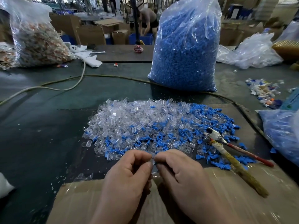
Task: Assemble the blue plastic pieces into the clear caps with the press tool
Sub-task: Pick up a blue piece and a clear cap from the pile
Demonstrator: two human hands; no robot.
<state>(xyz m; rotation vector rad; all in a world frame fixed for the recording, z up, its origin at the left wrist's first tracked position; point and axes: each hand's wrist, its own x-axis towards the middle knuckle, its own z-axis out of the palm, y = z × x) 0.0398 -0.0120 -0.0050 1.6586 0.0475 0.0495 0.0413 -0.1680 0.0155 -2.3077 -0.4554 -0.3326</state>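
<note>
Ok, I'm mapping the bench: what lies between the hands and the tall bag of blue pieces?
The mixed pile of clear caps and loose blue pieces, then a bare strip of dark mat before the bag, as the head view shows.

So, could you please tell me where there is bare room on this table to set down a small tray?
The dark table left of the pile of caps and blue pieces is mostly bare, bordered by the white cable and the cardboard box. The right is crowded: press tool, a bag of blue pieces, scraps.
</note>
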